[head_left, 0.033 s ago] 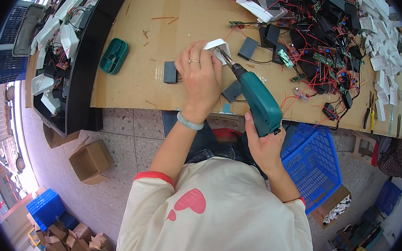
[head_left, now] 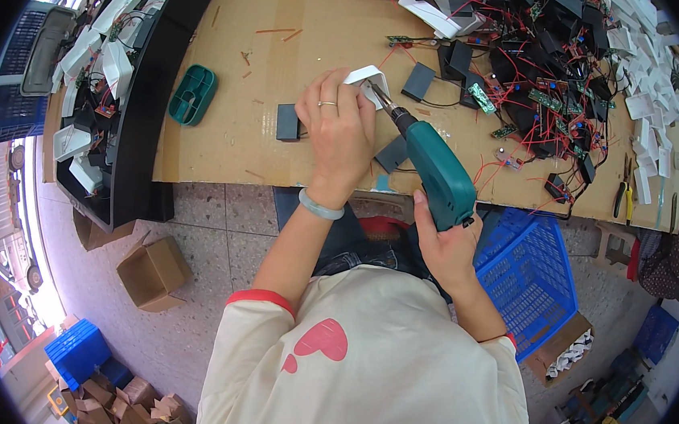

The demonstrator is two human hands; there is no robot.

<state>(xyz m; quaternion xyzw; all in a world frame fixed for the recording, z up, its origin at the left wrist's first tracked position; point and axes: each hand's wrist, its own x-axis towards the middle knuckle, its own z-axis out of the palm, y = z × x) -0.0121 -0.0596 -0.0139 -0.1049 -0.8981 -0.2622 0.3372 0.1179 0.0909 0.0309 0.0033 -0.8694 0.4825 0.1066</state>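
Note:
My left hand (head_left: 338, 131) presses a small white plastic housing (head_left: 371, 77) down on the cardboard-covered bench (head_left: 224, 145); a ring and a pale bracelet show on it. My right hand (head_left: 443, 249) grips the handle of a teal electric screwdriver (head_left: 437, 172). Its bit points up-left and its tip meets the white housing beside my left fingers. A small black box (head_left: 287, 122) lies just left of my left hand, and another dark piece (head_left: 391, 153) lies under the screwdriver.
A heap of black parts with red wires and circuit boards (head_left: 545, 76) fills the bench's right. White covers (head_left: 656, 102) and pliers (head_left: 622, 196) lie far right. A green tray (head_left: 193, 94) and a black bin of white parts (head_left: 147, 98) are left. A blue crate (head_left: 528, 277) stands below.

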